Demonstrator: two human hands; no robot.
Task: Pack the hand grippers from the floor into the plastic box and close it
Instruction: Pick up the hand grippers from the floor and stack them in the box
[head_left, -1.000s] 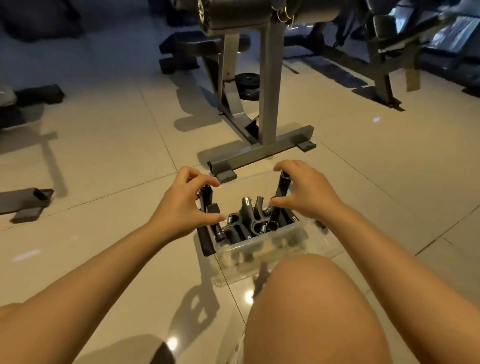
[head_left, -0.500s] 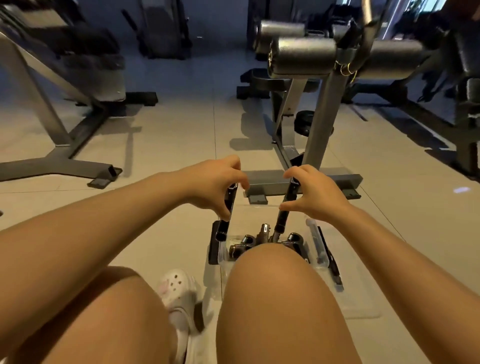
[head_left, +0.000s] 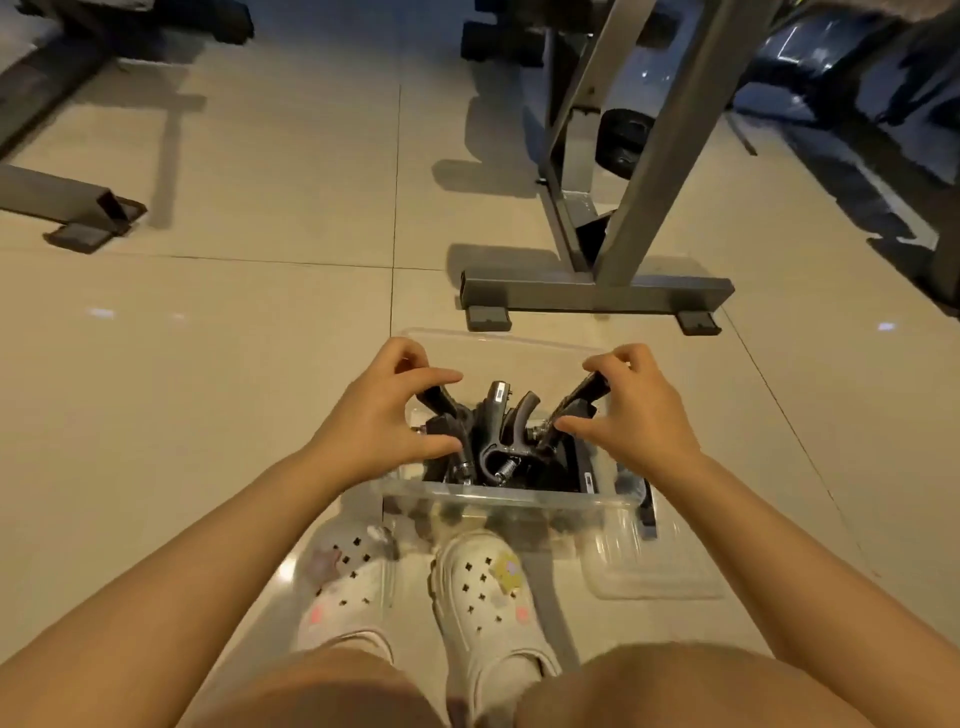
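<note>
A clear plastic box (head_left: 511, 498) sits on the tiled floor in front of my feet, with several dark hand grippers (head_left: 501, 431) standing in it. My left hand (head_left: 382, 410) holds a black hand gripper (head_left: 441, 408) over the box's left side, fingers curled round its handles. My right hand (head_left: 636, 408) grips another black hand gripper (head_left: 574, 402) over the right side. Both grippers angle down into the box. The clear lid (head_left: 649, 566) lies flat on the floor to the right of the box.
A grey metal gym frame (head_left: 597, 288) stands just beyond the box. Another frame's foot (head_left: 88, 208) is at the far left. My white clogs (head_left: 483, 597) stand right against the box's near wall. A black weight plate (head_left: 623, 137) lies behind the frame.
The camera has tilted down, so my feet and the whole box show. Both hands have lowered their hand grippers from upright into the box.
</note>
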